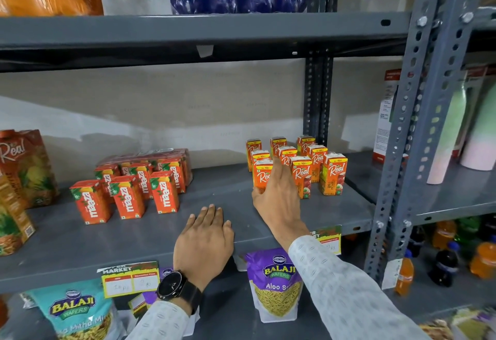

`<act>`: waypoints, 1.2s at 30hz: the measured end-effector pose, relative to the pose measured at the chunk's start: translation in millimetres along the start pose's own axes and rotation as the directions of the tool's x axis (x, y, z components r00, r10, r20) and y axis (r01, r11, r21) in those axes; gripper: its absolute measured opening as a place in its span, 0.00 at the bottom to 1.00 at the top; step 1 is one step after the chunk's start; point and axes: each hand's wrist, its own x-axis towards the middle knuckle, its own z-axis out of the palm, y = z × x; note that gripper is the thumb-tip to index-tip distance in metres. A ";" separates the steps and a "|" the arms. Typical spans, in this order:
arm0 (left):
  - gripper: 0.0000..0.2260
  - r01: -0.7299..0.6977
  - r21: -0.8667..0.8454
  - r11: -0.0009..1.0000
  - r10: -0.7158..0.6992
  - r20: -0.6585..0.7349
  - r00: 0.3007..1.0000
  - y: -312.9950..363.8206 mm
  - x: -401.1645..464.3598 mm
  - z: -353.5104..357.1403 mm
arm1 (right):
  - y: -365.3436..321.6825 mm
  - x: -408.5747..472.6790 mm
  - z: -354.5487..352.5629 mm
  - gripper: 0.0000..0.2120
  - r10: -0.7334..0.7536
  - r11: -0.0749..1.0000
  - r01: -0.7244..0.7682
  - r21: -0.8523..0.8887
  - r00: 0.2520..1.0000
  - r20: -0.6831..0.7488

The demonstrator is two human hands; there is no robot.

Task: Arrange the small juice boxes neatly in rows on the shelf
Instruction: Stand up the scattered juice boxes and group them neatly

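Observation:
Several small orange Real juice boxes (pixel 332 175) stand upright in three rows at the right end of the grey shelf (pixel 161 235). My right hand (pixel 279 194) reaches into them; its thumb and fingers close around the front-left Real box (pixel 261 174). My left hand (pixel 205 240), with a black watch on the wrist, lies flat and empty on the shelf's front part. To the left stand small red Maaza juice boxes (pixel 128 197), three in front and a shrink-wrapped pack (pixel 161 162) behind.
Large Real cartons (pixel 24 167) stand at the far left. An upper shelf (pixel 204 30) hangs overhead; a slotted steel upright (pixel 402 135) bounds the right. Balaji snack bags (pixel 276 286) and price tags (pixel 130 279) sit below. Bottles fill the neighbouring rack (pixel 456 124).

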 end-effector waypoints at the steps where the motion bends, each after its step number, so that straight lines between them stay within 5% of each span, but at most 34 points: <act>1: 0.32 0.003 -0.002 1.000 -0.003 0.001 1.000 -0.2 0.1 0.0 | 0.4 0.0 -0.4 0.43 0.006 1.000 -0.006 0.018 1.000 0.002; 10: 0.30 0.007 -0.023 1.000 -0.007 0.004 1.000 -1.6 1.3 1.0 | 2.4 -0.1 0.3 0.46 0.004 0.996 -0.004 0.086 1.000 0.004; 16: 0.31 -0.006 -0.024 1.000 0.006 -0.018 1.000 -2.9 0.6 1.0 | 0.8 -3.6 -5.3 0.33 -0.104 0.992 0.120 0.046 0.959 -0.264; 24: 0.31 -0.006 -0.023 1.000 0.007 0.012 1.000 -3.6 0.1 -1.3 | 37.6 2.0 -48.8 0.14 -0.146 0.941 0.247 0.232 0.913 -0.380; 28: 0.21 0.095 -0.158 0.983 -0.086 0.063 0.994 2.7 9.3 -8.6 | 81.4 9.4 -81.4 0.19 -0.100 0.939 0.193 0.286 0.945 -0.312; 32: 0.23 0.077 -0.393 0.916 -0.041 0.099 0.994 24.5 40.1 -17.9 | 109.2 17.1 -86.3 0.31 0.101 0.961 -0.064 0.270 0.987 -0.125; 36: 0.36 0.183 -0.763 0.620 -0.057 0.188 0.980 46.4 75.8 -20.3 | 125.1 28.5 -78.5 0.38 0.320 0.831 -0.360 0.424 0.933 0.165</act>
